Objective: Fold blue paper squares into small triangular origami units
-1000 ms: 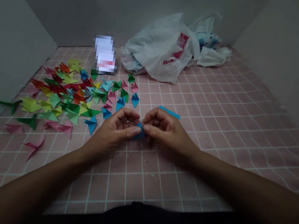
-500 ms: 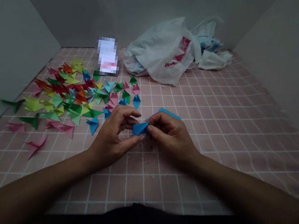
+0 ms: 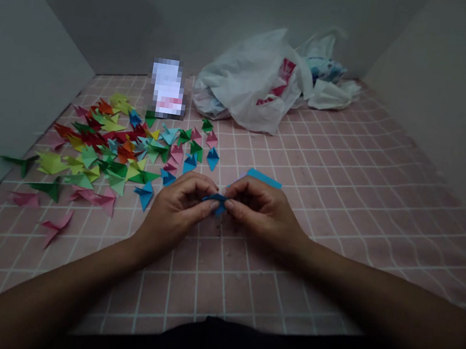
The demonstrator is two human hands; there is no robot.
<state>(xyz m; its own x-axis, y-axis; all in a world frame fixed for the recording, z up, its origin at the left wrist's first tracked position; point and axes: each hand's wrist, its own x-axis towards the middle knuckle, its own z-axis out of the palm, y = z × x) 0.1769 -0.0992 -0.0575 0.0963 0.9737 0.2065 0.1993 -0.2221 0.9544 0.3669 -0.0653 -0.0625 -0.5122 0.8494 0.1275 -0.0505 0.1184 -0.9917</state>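
Note:
Between my two hands is a small folded piece of blue paper [image 3: 219,199], pinched from both sides above the table. My left hand [image 3: 182,205] grips its left end with thumb and forefinger. My right hand [image 3: 262,211] pinches the right end the same way. Parts of the paper are hidden by the fingers. Just behind my right hand lies flat blue paper [image 3: 265,178]. To the left, several folded paper birds in many colours are spread out, among them a blue one [image 3: 143,194] close to my left wrist and a pink one [image 3: 56,227] nearer to me.
A pink checked cloth [image 3: 324,270] covers the surface. At the back stand a blurred-out phone [image 3: 167,88] and a white plastic bag [image 3: 251,78], with a smaller crumpled white bag [image 3: 335,93] to its right. Pale walls [image 3: 6,76] rise on the sides and behind.
My left fingers have closed onto the blue paper, where they were spread apart around it before. The paper has turned and now shows a thin edge with a part pointing down.

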